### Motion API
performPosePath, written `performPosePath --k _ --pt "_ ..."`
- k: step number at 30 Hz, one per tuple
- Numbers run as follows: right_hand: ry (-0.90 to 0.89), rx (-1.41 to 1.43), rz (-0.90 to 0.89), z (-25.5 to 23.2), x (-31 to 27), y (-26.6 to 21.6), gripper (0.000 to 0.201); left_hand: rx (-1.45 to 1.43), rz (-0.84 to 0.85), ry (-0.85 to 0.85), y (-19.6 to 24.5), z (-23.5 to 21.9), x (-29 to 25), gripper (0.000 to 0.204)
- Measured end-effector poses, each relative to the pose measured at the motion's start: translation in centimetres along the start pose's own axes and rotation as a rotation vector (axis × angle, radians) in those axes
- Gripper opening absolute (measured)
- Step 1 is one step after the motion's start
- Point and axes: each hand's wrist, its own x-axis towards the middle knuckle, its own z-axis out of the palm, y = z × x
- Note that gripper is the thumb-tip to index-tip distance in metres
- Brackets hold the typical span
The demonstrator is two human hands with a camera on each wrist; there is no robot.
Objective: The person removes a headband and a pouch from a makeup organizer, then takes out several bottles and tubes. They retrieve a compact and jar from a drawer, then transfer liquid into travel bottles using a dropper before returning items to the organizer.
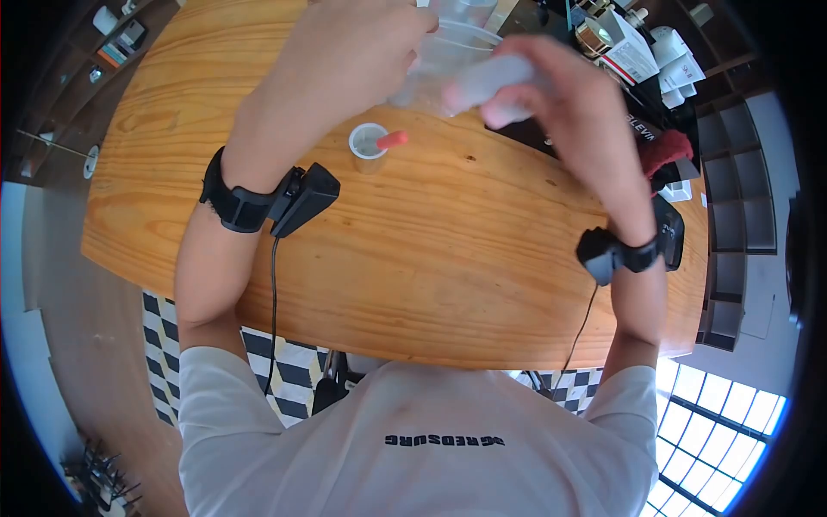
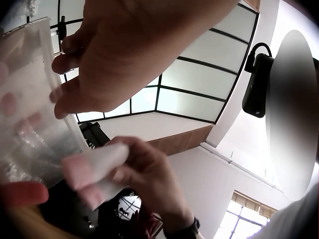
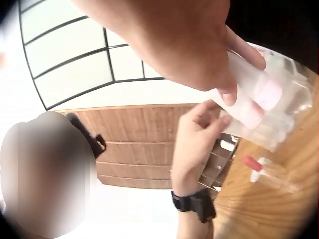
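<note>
A clear plastic bag (image 1: 435, 60) lies at the far side of the table; its rim is pinched by my left hand (image 1: 357, 60), which also shows in the left wrist view (image 2: 119, 59). My right hand (image 1: 573, 99) grips two whitish tubes (image 1: 491, 82) with pink ends, side by side. The right wrist view shows this hand (image 3: 184, 45) with the pink ends (image 3: 269, 94) over the bag (image 3: 289, 119). Through the bag's wall (image 2: 25, 99), pinkish items show. Nearer me, a small clear cup (image 1: 368, 155) stands with a red-ended piece (image 1: 394, 140) at its rim.
Black boxes (image 1: 637, 121), white bottles and cartons (image 1: 633, 47) crowd the far right of the wooden table (image 1: 413, 258). A dark red cloth (image 1: 665, 151) lies near my right wrist. Cables hang from both wrist cameras across the table's front edge.
</note>
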Motion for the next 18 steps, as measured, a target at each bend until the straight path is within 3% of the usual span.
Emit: performPosePath --k 2,3,4,6,8,11,13,15,18 --pt "0.028 -0.285 0.025 -2.4 1.5 -0.5 0.033 0.013 0.01 0.036 -0.1 0.4 -0.1 0.011" --pt "0.091 -0.393 -0.064 -3.2 2.3 -0.9 0.024 0.024 0.023 0.049 -0.2 0.4 -0.1 0.01" --pt "0.092 -0.394 -0.065 -3.7 3.3 -1.9 0.024 0.036 0.036 0.064 -0.2 0.5 -0.1 0.009" --pt "0.163 -0.107 -0.163 -3.7 4.9 -4.4 0.018 0.064 0.065 0.118 0.0 0.7 -0.2 0.008" --pt "0.134 -0.103 -0.234 -2.4 5.9 -3.3 0.021 0.092 0.1 0.172 0.0 1.1 -0.4 0.007" --pt "0.107 -0.206 -0.113 -1.2 6.8 -2.9 0.023 0.223 0.135 0.159 -0.3 1.5 -0.5 0.007" --pt "0.046 -0.164 -0.089 -1.4 6.9 -1.9 0.022 0.106 0.031 0.101 0.0 1.4 -0.8 0.007" --pt "-0.015 -0.12 -0.063 -1.2 7.0 -0.9 0.022 0.089 0.041 0.103 0.1 1.2 -0.8 0.008" --pt "-0.14 -0.219 -0.167 -1.0 7.2 -0.4 0.023 0.069 0.061 0.088 0.3 1.1 -0.7 0.007"
